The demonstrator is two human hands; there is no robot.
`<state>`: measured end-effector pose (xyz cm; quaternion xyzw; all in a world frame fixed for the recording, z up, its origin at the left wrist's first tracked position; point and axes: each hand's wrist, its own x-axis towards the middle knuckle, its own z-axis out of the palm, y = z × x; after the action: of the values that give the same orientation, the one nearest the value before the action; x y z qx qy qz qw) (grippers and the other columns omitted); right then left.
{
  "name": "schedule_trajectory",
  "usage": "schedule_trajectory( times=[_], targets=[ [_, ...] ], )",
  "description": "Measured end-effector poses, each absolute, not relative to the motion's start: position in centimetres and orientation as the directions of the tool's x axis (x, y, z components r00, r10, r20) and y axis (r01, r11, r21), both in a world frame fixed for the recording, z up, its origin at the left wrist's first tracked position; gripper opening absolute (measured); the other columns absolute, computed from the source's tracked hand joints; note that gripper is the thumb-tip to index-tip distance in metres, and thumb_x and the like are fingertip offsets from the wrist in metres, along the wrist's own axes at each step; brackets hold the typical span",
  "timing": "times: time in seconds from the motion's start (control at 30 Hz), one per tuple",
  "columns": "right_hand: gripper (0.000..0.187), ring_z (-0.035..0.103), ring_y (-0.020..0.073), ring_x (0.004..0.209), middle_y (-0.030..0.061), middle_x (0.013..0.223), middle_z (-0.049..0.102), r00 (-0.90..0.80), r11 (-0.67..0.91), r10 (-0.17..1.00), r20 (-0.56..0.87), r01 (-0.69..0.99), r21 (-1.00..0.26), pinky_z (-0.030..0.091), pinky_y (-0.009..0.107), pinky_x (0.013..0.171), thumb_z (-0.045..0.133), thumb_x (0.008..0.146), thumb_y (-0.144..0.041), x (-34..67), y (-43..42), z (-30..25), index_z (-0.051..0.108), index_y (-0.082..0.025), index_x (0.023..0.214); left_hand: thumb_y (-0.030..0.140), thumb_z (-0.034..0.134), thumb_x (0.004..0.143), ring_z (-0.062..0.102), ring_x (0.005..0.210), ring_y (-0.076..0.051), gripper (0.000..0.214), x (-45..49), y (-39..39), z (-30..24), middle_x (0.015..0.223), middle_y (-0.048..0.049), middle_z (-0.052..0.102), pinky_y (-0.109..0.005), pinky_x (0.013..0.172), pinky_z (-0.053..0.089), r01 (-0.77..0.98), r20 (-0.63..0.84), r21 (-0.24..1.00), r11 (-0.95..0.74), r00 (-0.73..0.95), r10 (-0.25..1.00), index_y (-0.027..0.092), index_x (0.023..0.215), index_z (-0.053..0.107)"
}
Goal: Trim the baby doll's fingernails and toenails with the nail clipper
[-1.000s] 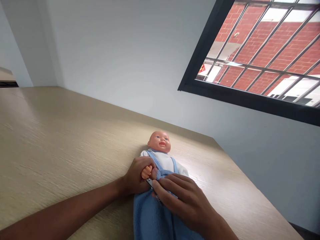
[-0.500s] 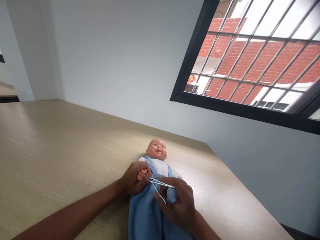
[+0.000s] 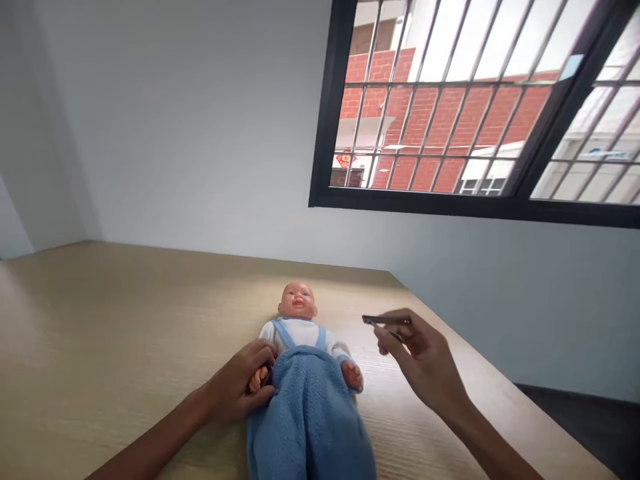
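Right hand [image 3: 423, 360] lifted away from the baby doll [image 3: 297, 333], now well apart from it near the worktop's right edge [image 3: 400, 290], slim metal tool [image 3: 385, 321] pinched between its fingers.

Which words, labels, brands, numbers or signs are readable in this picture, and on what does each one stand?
No word, brand or number can be read.
Red ornament outside the window: any marks are too small to read.
Pale blue tag on the window: too blurred to read.

Bright daylight from the window [image 3: 440, 113] glares softly on the tabletop [image 3: 125, 320], with wide-angle distortion bending the edges
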<state>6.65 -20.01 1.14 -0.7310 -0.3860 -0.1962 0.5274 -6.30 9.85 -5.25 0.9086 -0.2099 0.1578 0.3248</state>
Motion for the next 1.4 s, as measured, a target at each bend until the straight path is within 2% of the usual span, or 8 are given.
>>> schedule_trajectory(
  times=[0.13,0.2,0.27,0.37,0.47,0.63,1.03,1.4],
  targets=[
    [0.019,0.052,0.0138,0.045,-0.0056,0.052,0.051,0.701,-0.203,0.317,0.638,0.708,-0.677,0.047,0.025,0.045,0.065,0.089,-0.038,7.6,-23.0,-3.5,0.059,-0.02,0.089,0.051,0.063,0.088,0.058,0.083,-0.019,0.032,-5.8,9.7,-0.3,0.093,-0.0014,0.061,-0.026,0.071,0.047,-0.417,0.183,0.554,-0.72,0.905,-0.383,0.02,0.096,0.059],
    [0.021,0.047,0.0123,0.044,-0.0072,0.052,0.045,0.726,-0.221,0.268,0.633,0.686,-0.693,0.045,0.025,0.043,0.065,0.089,-0.039,8.1,-23.6,-5.2,0.059,-0.02,0.087,0.044,0.055,0.094,0.059,0.083,-0.019,0.025,-4.4,8.2,2.1,0.094,-0.001,0.062,-0.026,0.069,0.046,-0.226,-0.007,0.551,-0.803,0.961,-0.275,0.02,0.091,0.061],
    [0.021,0.047,0.0117,0.044,-0.0077,0.054,0.044,0.736,-0.222,0.239,0.633,0.676,-0.703,0.044,0.024,0.043,0.062,0.091,-0.04,8.4,-23.6,-6.0,0.058,-0.02,0.089,0.039,0.055,0.094,0.059,0.088,-0.02,0.018,-2.5,5.7,3.3,0.096,-0.0011,0.063,-0.028,0.074,0.046,-0.249,0.052,0.494,-0.833,0.965,-0.257,0.021,0.093,0.06],
    [0.018,0.05,0.0114,0.047,-0.0073,0.054,0.048,0.709,-0.216,0.24,0.663,0.705,-0.675,0.045,0.023,0.048,0.061,0.091,-0.037,7.9,-23.1,-6.4,0.058,-0.02,0.091,0.03,0.067,0.084,0.057,0.103,-0.023,0.026,0.3,1.6,2.6,0.115,-0.0029,0.062,-0.032,0.09,0.044,-0.452,0.1,0.44,-0.776,0.883,-0.458,0.023,0.109,0.059],
    [0.014,0.053,0.0106,0.047,-0.008,0.054,0.051,0.655,-0.208,0.255,0.711,0.755,-0.621,0.045,0.022,0.051,0.062,0.091,-0.033,6.4,-22.6,-6.5,0.056,-0.02,0.094,0.022,0.07,0.08,0.058,0.096,-0.02,0.017,2.2,-1.0,0.9,0.105,-0.001,0.064,-0.03,0.086,0.043,-0.53,0.039,0.399,-0.748,0.825,-0.564,0.022,0.096,0.062],
    [0.016,0.056,0.0096,0.051,-0.0075,0.062,0.056,0.559,-0.175,0.296,0.774,0.829,-0.532,0.046,0.022,0.058,0.064,0.087,-0.032,4.2,-22.4,-6.6,0.054,-0.023,0.096,0.022,0.065,0.087,0.056,0.085,-0.016,0.007,2.9,-1.7,-0.2,0.092,0.0022,0.063,-0.026,0.078,0.041,-0.543,0.058,0.387,-0.745,0.821,-0.568,0.021,0.084,0.058],
    [0.016,0.053,0.008,0.048,-0.0081,0.059,0.053,0.569,-0.224,0.291,0.769,0.822,-0.523,0.042,0.019,0.053,0.06,0.092,-0.034,4.7,-22.3,-6.6,0.05,-0.021,0.091,0.02,0.061,0.087,0.056,0.09,-0.019,0.008,2.5,-1.7,-0.7,0.103,0.0013,0.064,-0.031,0.08,0.039,-0.515,0.073,0.335,-0.789,0.849,-0.523,0.023,0.094,0.059],
    [0.035,0.052,0.0119,0.049,-0.0029,0.057,0.057,0.305,-0.303,0.344,0.888,0.931,-0.203,0.036,0.027,0.053,0.058,0.094,-0.05,4.5,-21.9,-8.3,0.054,-0.02,0.077,0.018,0.052,0.09,0.053,0.079,-0.017,0.007,2.3,-1.7,-0.5,0.091,0.0012,0.061,-0.029,0.069,0.037,-0.47,0.047,0.394,-0.79,0.868,-0.494,0.022,0.095,0.053]
  ],
)
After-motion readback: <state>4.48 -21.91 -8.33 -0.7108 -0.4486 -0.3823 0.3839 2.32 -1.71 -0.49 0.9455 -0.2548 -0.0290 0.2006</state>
